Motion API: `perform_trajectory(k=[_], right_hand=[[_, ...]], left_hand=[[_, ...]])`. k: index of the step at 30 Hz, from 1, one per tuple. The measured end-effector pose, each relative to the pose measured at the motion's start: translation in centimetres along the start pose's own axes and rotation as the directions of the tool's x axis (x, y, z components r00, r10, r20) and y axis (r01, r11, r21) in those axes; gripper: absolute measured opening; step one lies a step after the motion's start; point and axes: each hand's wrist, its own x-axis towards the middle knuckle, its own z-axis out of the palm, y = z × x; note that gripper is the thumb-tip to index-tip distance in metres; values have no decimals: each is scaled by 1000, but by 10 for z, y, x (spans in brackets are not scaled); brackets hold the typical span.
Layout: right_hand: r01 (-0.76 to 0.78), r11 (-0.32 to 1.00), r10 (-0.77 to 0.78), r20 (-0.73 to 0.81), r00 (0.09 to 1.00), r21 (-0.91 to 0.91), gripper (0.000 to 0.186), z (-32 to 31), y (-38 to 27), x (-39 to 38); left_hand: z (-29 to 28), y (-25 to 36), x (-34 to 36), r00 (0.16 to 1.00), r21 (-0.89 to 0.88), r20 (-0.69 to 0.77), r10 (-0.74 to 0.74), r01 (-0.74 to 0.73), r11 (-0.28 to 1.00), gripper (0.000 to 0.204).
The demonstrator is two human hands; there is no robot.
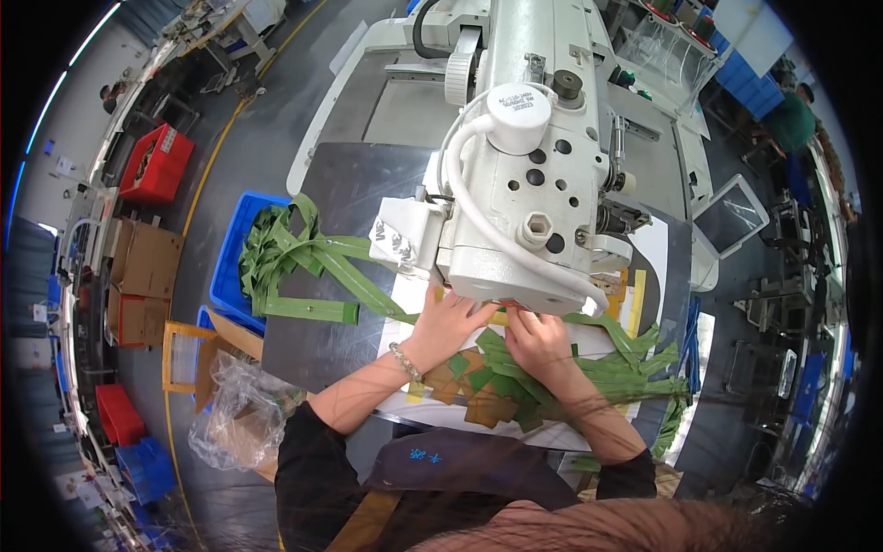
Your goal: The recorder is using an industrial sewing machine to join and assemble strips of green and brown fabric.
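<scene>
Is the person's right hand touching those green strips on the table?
Touching. The head view shows the right hand lying flat on the green strips.

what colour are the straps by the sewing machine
Green straps, clearest in the head view.

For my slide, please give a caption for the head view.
Both hands, left hand and right hand, press green straps under a white sewing machine.

The sewing machine is set at centre on the desk; straps are piled at left, patches below centre.
</scene>
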Motion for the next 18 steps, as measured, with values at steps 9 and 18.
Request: perform_trajectory(k=[9, 18], right_hand=[[7, 1000, -5, -74, 997, 28, 24, 3, 3, 4], [1, 1000, -1, -84, 996, 6, 22, 3, 1, 5]], left_hand=[[5, -2, 4, 999, -2, -17, 30, -30, 1000, 34], [4, -2, 5, 996, 37, -51, 71, -69, 997, 33]])
